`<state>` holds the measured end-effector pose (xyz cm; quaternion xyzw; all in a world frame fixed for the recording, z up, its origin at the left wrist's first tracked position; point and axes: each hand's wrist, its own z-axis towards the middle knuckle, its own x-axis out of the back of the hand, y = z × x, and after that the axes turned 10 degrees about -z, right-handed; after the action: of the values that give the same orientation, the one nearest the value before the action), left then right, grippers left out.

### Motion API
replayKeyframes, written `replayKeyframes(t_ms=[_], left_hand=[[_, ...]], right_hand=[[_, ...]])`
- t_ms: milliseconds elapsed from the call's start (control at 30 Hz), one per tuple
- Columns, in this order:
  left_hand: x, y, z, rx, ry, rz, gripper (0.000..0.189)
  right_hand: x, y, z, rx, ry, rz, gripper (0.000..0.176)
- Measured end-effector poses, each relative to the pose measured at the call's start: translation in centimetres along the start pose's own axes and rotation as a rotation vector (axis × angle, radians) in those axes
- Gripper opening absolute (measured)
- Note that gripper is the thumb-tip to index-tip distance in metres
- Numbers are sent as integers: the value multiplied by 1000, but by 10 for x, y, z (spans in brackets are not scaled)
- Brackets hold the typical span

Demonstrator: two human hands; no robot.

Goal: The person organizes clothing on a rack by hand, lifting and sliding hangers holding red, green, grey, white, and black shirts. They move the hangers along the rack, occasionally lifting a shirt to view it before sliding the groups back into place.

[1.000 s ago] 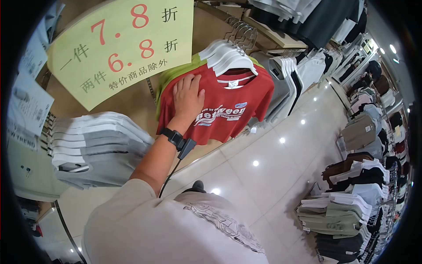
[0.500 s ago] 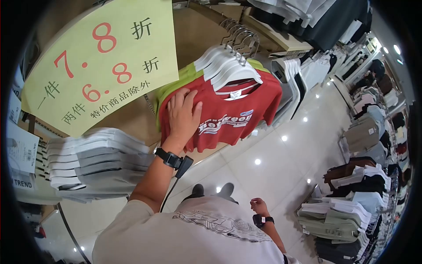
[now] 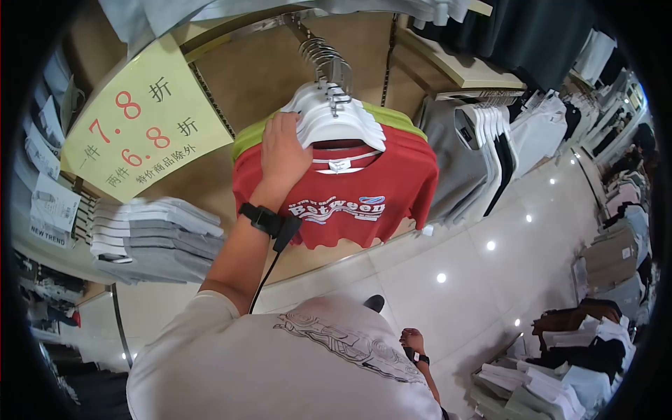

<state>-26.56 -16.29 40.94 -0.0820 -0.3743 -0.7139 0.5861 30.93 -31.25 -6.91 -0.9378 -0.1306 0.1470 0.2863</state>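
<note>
And here's the red T-shirt [image 3: 395,182], front-most of the bunch near the front end of the metal rail [image 3: 297,29], its hem dangling over the wooden base [image 3: 308,260] toward that base's front edge. White hangers [image 3: 334,127] crowd together above it, with a lime-green shirt [image 3: 246,144] peeking out behind.

What could spoil this? The hooks [image 3: 329,59] sit bunched tight, so a hard sideways shove might tangle them. Too much weight on that one shoulder, and the front hanger could tip, letting the neckline slide off. A pull toward the rail's front end might send a hook over the tip, if nothing there stops it; I can't make that out. And watch the cable [image 3: 267,280] below the black wrist strap [image 3: 262,219]: it could snag on the hem should the arm sweep across.

Now the pose! The left hand [image 3: 285,155] is up at the shirt's shoulder beside the hangers' edge, back of the hand showing, fingers lying close together, thumb angled off toward the collar. Whether it pinches cloth or hanger, I can't tell. The forearm slants up from below. Low down over the floor, the right hand [image 3: 413,341] looks loosely curled, well apart from the clothes; its palm is hidden.
</note>
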Motion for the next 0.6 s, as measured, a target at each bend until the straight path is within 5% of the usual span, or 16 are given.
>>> replayKeyframes(t_ms=[167, 233, 333, 367, 433, 467, 600], left_hand=[[1, 11, -3, 53, -24, 133, 52], [3, 19, -7, 79, -58, 109, 48], [3, 26, -13, 200, -93, 8, 44], [2, 25, -16, 207, -89, 36, 44], [-2, 26, -16, 193, -91, 38, 42], [-4, 31, -16, 219, -79, 37, 40], [-6, 43, -15, 278, -65, 39, 35]], right_hand=[[25, -6, 27, -5, -73, -106, 31], [26, -11, 30, 68, 109, -347, 33], [82, 25, 98, 352, -130, -539, 26], [73, 4, 94, 483, -169, -711, 23], [49, -70, 68, 1, 43, -359, 19], [56, -86, 86, -16, -63, -196, 14], [13, -196, 97, 472, 138, -450, 8]])
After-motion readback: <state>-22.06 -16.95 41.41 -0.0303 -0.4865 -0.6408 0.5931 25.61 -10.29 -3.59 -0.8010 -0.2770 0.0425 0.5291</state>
